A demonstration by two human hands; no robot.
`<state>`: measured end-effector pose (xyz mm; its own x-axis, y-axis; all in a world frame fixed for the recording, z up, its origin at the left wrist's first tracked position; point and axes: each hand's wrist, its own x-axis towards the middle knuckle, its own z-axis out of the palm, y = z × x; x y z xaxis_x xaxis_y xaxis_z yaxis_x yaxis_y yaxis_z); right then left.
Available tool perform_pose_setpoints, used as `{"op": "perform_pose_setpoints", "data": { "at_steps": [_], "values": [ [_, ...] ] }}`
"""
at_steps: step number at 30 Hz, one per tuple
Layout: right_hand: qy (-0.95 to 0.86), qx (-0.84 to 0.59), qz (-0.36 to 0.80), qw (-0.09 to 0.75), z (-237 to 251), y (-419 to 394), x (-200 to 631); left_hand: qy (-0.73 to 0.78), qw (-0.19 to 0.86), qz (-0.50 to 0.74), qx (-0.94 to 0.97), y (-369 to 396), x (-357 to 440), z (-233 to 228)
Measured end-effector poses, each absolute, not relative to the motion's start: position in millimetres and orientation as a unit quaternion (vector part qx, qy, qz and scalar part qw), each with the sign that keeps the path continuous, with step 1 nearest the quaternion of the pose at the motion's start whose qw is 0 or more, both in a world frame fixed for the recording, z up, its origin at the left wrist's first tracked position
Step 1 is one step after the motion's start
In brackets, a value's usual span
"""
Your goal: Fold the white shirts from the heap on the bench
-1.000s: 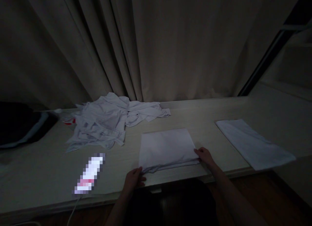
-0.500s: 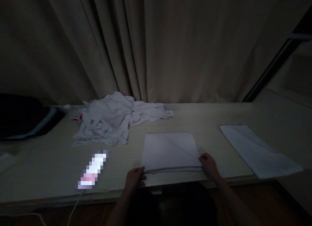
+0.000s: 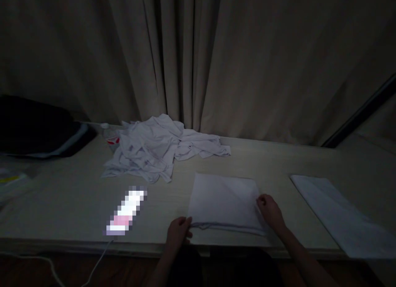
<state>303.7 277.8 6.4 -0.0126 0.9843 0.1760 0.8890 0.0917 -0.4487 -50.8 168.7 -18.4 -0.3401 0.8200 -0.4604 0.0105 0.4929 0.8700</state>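
Note:
A folded white cloth (image 3: 225,200), roughly rectangular, lies flat on the table in front of me, its layers showing along the near edge. My left hand (image 3: 180,231) pinches its near left corner between thumb and fingers. At the right edge, above the near right corner, my right hand (image 3: 269,210) has its fingertips closed on the fabric. Farther right lies another folded white cloth (image 3: 343,214), apart from my hands. A crumpled heap of white cloths (image 3: 148,146) spreads at the back left.
A blurred-out, lit phone-like device (image 3: 126,210) with a white cable (image 3: 98,263) lies left of the cloth. A dark bag-like thing (image 3: 40,128) sits at the far left. Beside the heap stands a clear container with a red mark (image 3: 113,141). Curtains (image 3: 247,72) hang behind the table (image 3: 161,223).
My right hand has slid away from me along the cloth's right edge, farther from the near corner. My left hand stays at its corner. The camera view has tilted and shifted slightly.

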Motion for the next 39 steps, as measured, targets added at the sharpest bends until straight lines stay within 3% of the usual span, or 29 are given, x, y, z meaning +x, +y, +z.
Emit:
{"op": "perform_pose_setpoints", "data": {
  "at_steps": [4, 11, 18, 24, 39],
  "values": [
    [-0.799, -0.564, 0.104, 0.183, 26, 314, 197, 0.720, 0.485, 0.404, 0.288, 171, -52, -28],
    [-0.869, -0.463, 0.124, 0.125, -3, 355, 45, 0.729, 0.494, 0.358, 0.310, 176, -60, -39],
    [-0.871, -0.473, 0.101, 0.088, -22, 352, 26, 0.712, 0.532, 0.330, 0.319, 176, -64, -44],
    [-0.853, -0.521, 0.041, -0.002, 6, 376, 7, 0.722, 0.506, 0.326, 0.342, 171, -58, -38],
    [-0.804, -0.550, 0.068, -0.217, 25, 431, -65, 0.712, 0.516, 0.313, 0.360, 172, -61, -40]
  ]
}}
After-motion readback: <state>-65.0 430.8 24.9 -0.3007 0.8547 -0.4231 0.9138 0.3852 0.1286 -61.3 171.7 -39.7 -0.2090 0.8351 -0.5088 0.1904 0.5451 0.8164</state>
